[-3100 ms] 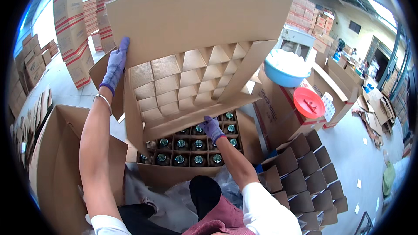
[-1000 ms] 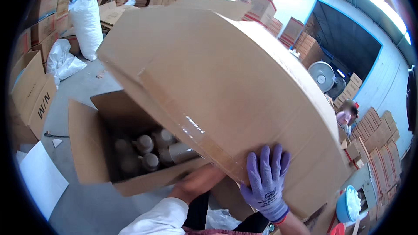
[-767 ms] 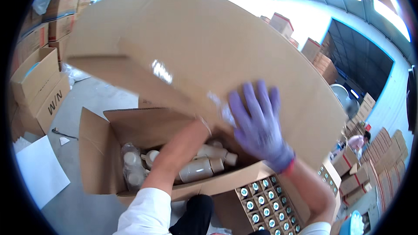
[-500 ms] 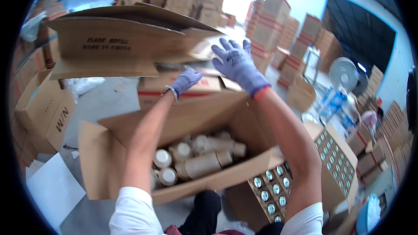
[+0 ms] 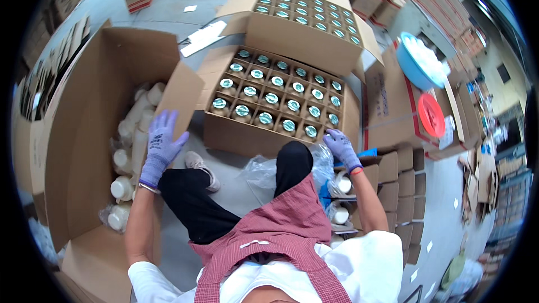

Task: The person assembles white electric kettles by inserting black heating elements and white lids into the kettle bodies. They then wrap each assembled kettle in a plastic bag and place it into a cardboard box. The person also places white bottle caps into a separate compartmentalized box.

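On your left stands a tall, open brown cardboard carton [image 5: 84, 123], with pale, off-white cylindrical flasks [image 5: 124, 189] lying jumbled inside, some in clear plastic. Your left hand [image 5: 160, 147], in a purple knitted glove, is over that carton's near side, fingers spread and gripping nothing; whether it touches the cardboard flap [image 5: 184, 91] you can't be sure.

Half a second ago a big carton was up in front of your outstretched hands; now it is away from both, and your arms have come back apart. That seems to leave both hands free for the flasks and bottles.

Ahead of you is a low brown carton [image 5: 247, 137] with cardboard cells, its bottles [image 5: 272, 98] upright under round green-and-silver tops, uncovered and apparently within reach. A similar filled carton [image 5: 303, 42] stands behind it.

Your right hand [image 5: 340, 147], gloved alike, is at the low carton's near right corner; its fingers are bent, but whether they pinch anything can't be told. Beside it, brown cardboard dividers [image 5: 388, 177] stand on edge.
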The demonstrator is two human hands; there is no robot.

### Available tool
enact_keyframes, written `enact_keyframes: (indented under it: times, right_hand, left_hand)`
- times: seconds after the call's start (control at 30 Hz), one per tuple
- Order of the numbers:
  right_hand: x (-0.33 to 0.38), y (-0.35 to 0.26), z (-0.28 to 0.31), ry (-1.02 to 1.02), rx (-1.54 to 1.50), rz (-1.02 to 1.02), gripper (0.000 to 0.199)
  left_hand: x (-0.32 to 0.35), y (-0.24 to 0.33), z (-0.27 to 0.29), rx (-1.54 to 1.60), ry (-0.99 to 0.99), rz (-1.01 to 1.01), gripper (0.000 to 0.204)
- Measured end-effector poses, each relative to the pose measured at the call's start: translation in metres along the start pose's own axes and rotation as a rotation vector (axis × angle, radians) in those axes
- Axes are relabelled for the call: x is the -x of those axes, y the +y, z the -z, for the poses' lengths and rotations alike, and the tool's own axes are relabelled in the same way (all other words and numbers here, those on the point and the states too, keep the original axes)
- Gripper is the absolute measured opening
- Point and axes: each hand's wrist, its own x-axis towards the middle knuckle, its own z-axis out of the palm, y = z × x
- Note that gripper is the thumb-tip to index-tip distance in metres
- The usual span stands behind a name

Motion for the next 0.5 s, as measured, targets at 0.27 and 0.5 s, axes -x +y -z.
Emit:
enact_keyframes:
  times: [0.27, 0.5]
  right_hand:
    - [0.078, 0.005, -0.08, -0.217, 0.448, 0.071, 0.063]
    - [0.086, 0.028, -0.182, -0.721, 0.13, -0.04, 0.044]
  left_hand:
    - [-0.002, -0.018, -0.036, -0.679, 0.113, 0.192, 0.086]
    - [-0.031, 0.043, -0.043, -0.617, 0.189, 0.038, 0.078]
